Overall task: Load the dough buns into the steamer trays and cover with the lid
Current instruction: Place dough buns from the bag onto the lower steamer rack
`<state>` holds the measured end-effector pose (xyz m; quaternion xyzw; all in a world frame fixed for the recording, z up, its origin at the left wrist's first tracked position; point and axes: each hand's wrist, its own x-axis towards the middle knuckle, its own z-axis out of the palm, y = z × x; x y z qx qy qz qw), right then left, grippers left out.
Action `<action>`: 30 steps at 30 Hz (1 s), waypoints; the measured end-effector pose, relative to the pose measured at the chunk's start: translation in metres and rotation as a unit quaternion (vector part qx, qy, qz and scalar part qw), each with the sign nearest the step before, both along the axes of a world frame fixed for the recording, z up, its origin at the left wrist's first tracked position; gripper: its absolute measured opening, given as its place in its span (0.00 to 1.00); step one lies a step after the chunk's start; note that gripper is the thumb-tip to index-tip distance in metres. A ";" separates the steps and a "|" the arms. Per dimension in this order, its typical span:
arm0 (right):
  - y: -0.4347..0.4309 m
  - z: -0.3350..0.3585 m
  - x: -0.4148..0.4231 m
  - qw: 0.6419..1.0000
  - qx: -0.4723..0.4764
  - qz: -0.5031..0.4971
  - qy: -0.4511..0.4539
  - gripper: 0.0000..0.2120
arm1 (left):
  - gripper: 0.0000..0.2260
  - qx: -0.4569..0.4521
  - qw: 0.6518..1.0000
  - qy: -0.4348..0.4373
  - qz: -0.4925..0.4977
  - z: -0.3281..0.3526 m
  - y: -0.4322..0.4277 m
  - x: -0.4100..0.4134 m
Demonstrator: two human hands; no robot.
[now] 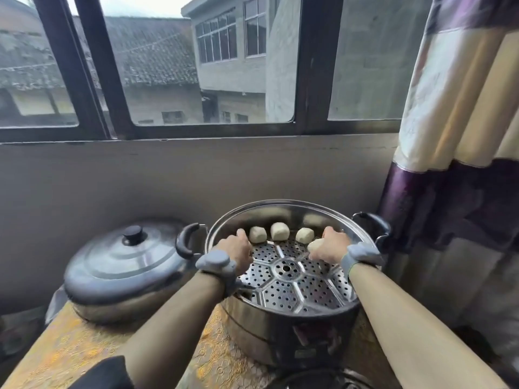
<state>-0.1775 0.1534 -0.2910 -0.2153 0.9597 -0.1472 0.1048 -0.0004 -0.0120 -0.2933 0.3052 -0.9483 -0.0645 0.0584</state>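
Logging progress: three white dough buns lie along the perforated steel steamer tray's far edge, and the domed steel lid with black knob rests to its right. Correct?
No: in the head view the domed steel lid with black knob rests to the left of the perforated steel steamer tray. The rest holds.

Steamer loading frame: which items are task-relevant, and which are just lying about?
Job:
- round perforated stainless steel steamer tray
- three pale dough buns along its far edge
- fourth pale bun, held by right hand
- left hand over the tray, grip unclear
- domed steel lid with black knob, on the steel pot at left

Lying about:
- purple-and-cream curtain
- yellow patterned tablecloth
- dark-framed window
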 end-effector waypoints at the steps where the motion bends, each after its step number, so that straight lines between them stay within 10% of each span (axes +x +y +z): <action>1: 0.000 -0.002 -0.002 1.000 0.006 -0.005 0.007 0.31 | 0.13 -0.007 1.000 -0.009 -0.004 -0.001 -0.002 0.000; 13: -0.007 -0.020 -0.017 0.999 0.027 -0.018 -0.003 0.22 | 0.10 0.023 0.984 -0.173 -0.042 -0.008 0.002 -0.003; 30: -0.007 -0.028 -0.024 0.999 0.038 -0.010 -0.002 0.29 | 0.15 -0.009 0.995 -0.082 -0.056 -0.019 -0.014 -0.005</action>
